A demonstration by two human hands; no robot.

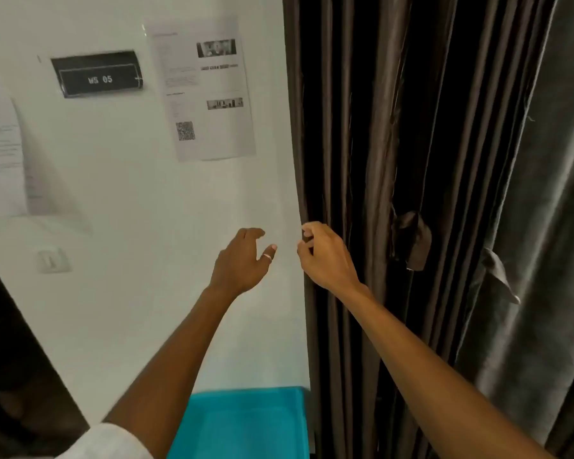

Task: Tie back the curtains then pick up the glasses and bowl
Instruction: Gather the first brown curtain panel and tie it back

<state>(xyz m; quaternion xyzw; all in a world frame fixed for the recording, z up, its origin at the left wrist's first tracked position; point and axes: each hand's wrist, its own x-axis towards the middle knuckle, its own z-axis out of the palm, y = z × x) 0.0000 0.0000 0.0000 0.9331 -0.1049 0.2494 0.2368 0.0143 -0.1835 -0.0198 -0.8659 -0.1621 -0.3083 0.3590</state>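
**Right hand (325, 256) pinched on the curtain (362, 144) edge, left hand (239, 260) loose beside it**

Curls thumb and fingers of the right onto the curtain's leading edge, just where dark cloth meets the white wall (146, 200). Seems to nip a fold there, though hard to tell cloth from shadow. Holds the left just apart from the fabric, fingers relaxed and spread, gripping nothing.

Looks soft, thick and fairly heavy. Hangs in deep lengthwise pleats, so likely to bunch readily but to slump out of a light pinch. Probably better taken with a full wrap round the gathered folds at about this height than by the edge alone. Not fragile; matt weave, so little slip expected.

Further right, a grey curtain (527, 226) touching the dark one. Among the folds, two dark flaps (411, 240): tie-back, tape or tear, cannot say.

No cord or hook plainly visible. No sign of glasses or bowl. Curtain top and hem cut off. Papers (209, 91) on the wall too blurred to read, apart from a sign (100, 77) marked WS 05. Teal surface (246, 422) below, cropped, nature unclear.
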